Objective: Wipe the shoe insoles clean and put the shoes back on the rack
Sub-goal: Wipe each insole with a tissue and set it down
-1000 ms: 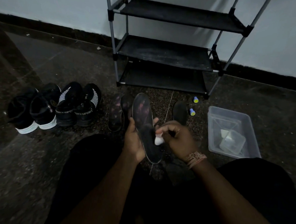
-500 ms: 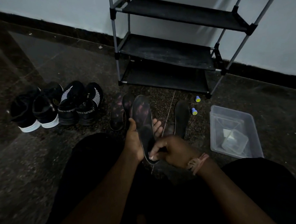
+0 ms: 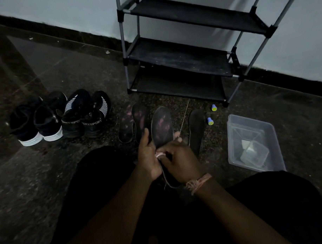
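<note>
My left hand grips a dark insole by its edge and holds it upright over my lap. My right hand presses a small white wipe against the insole's lower half; most of the wipe is hidden under the fingers. Two more insoles lie side by side on the floor to the left, and one black insole lies to the right. Two pairs of black shoes stand on the floor at the left. The black shoe rack stands against the wall, its shelves bare.
A clear plastic tub with a smaller clear container inside sits on the floor at the right. Two small blue and yellow caps lie near the rack's right foot. My knees in dark clothing fill the bottom of the view.
My right hand has slid with the wipe down the insole and leftward toward my left hand. The insole sits a little lower.
</note>
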### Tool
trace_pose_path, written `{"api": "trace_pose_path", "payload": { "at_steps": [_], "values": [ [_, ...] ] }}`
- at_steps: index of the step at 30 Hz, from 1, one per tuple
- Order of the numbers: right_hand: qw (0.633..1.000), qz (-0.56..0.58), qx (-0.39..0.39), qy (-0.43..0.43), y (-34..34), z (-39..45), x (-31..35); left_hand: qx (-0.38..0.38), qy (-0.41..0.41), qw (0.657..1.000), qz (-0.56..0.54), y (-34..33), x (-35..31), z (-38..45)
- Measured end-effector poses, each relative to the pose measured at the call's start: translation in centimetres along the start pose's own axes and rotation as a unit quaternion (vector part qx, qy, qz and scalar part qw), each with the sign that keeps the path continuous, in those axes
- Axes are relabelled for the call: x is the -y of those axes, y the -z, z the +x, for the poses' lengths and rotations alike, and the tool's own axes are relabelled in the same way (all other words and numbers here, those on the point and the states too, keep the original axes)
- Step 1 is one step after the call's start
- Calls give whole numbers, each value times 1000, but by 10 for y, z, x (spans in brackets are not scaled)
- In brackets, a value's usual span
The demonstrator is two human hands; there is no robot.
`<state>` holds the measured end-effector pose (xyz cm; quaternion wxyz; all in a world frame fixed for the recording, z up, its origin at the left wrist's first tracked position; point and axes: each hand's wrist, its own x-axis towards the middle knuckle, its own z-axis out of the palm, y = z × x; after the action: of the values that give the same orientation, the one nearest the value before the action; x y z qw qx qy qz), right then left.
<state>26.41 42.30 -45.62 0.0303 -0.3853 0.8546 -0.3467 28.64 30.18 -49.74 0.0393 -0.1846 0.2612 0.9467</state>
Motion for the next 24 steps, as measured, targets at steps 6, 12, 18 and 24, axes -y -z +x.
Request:
{"api": "trace_pose_path", "payload": {
  "at_steps": [6, 12, 18, 24],
  "values": [
    [985, -126, -108, -49, 17, 15, -20, -26, 6, 999, 32, -5, 15, 4],
    [994, -104, -40, -15, 2, 4, -8, -18, 7, 999, 37, -2, 11, 4],
    [980, -130, -135, -72, 11, 10, -20, -13, 29, 998, 62, -8, 18, 2],
    [984, -109, -131, -56, 11, 11, -23, -11, 14, 999, 38, -2, 14, 9]
  ]
}}
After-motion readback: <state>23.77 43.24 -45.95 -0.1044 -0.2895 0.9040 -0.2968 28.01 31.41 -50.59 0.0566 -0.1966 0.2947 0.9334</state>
